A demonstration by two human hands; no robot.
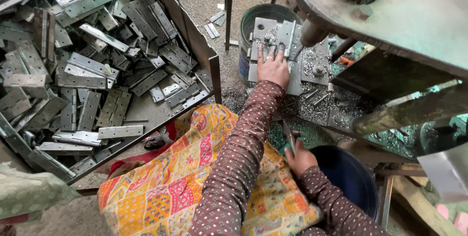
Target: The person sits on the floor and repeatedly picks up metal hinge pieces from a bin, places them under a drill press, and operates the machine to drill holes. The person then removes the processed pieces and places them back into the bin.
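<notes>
My left hand (273,68) lies flat with fingers spread on a grey metal hinge (288,35), pressing it onto the work plate (295,82) under the machine's spindle (312,34). Close to my body, my right hand (300,159) grips a second hinge (289,136) by its lower end. This one stands edge-on, just left of a dark blue bucket (351,177). Both arms wear brown dotted sleeves.
A large metal tray (207,53) heaped with several grey hinges fills the left. The green press machine (390,7) overhangs the right, with metal shavings (312,104) beneath it. A green bucket (263,14) stands behind the work plate. A colourful patterned cloth (170,182) covers my lap.
</notes>
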